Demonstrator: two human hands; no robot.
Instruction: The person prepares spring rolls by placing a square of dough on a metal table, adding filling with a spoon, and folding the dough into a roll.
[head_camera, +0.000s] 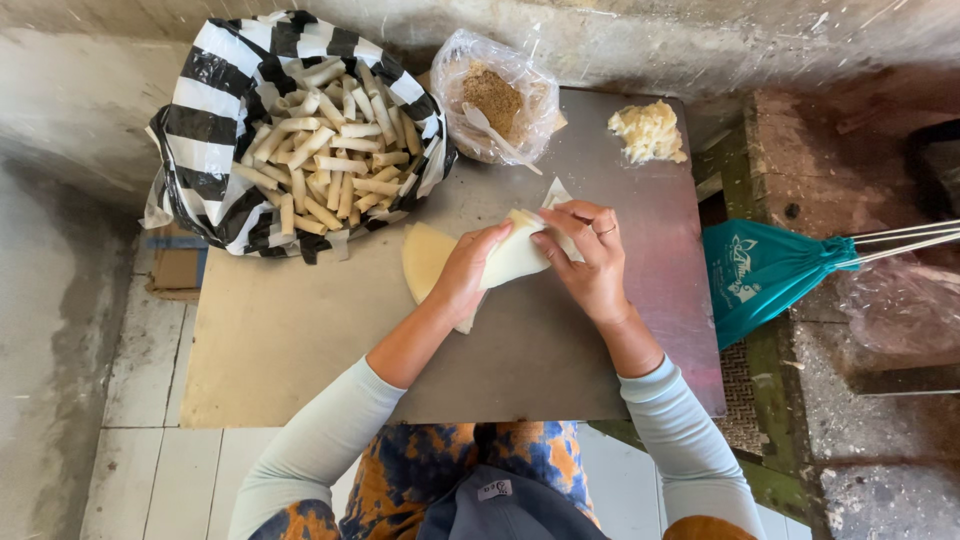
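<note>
Two hands meet at the middle of the frame over the grey board (520, 360) that lies across your lap: your left hand (462, 272) presses its curled fingers onto the near side of a pale wrapper (515, 258), and your right hand (590, 262) pinches the far folded edge of that wrapper between thumb and fingertips. The wrapper is half folded and lifted a little off the board, so by the look of it you are in the middle of rolling one piece; closing it likely calls for tucking the edge under and turning it tight without tearing the thin sheet. Just left of your hands a stack of flat wrappers (425, 258) lies on the board, partly under your left wrist. Farther up, at the upper middle, an open clear bag of brown filling (495, 95) holds a white spoon (490, 130), and a yellowish crumbly heap (648, 130) sits at the upper right of the board. At the upper left a black-and-white striped bag (210, 120) is full of finished rolls (330, 140). A teal bag (760, 270) hangs off the right edge, well apart. Nothing lies between your hands and the filling.
</note>
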